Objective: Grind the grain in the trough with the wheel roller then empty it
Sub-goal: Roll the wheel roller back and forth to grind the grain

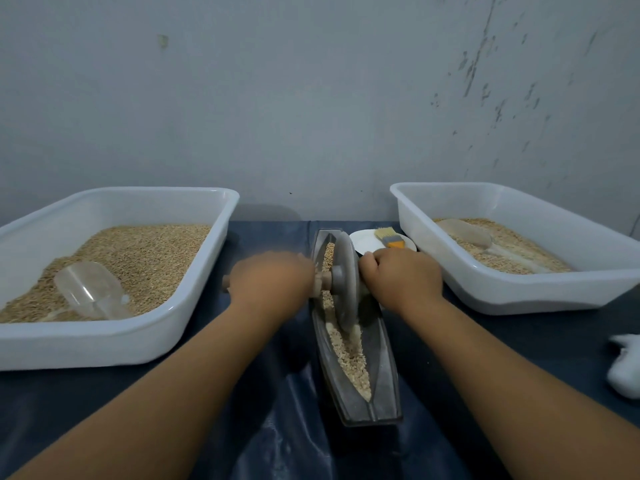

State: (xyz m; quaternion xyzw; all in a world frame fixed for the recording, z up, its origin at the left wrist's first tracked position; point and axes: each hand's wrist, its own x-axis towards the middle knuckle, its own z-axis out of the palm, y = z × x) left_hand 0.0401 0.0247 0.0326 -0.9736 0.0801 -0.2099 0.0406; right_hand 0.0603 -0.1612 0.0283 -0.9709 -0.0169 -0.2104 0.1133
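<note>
Here the left hand and right hand are each clamped on the wooden axle handle either side of the wheel roller, which stands upright in the grain of the boat-shaped trough. At nine o'clock sits a white bin of grain with a clear scoop; at three o'clock, another bin.

Dim bluish light, wide-angle edge distortion
</note>
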